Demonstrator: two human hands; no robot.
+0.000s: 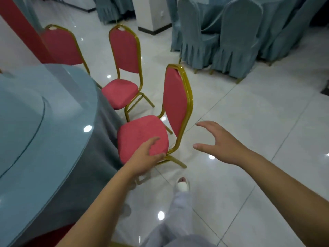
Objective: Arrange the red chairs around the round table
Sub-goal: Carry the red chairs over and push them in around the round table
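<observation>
The nearest chair stands at the right edge of the round table, its red seat right up against the hanging cloth and its gold-framed back on the side away from the table. The left hand grasps the near corner of that seat, fingers over the cushion and thumb along its edge. The right hand is released, fingers spread in the air just beside the back and touching nothing. A second chair sits farther along the same edge, and a third chair shows beyond it, partly behind the table. The step in hand looks like the final squaring of the nearest chair. To do it well, the free hand should probably take the back's frame so both hands turn the chair together. Lift it slightly rather than drag its legs over the glossy floor, keep the cloth from catching under them, and match the gap to the second chair.
</observation>
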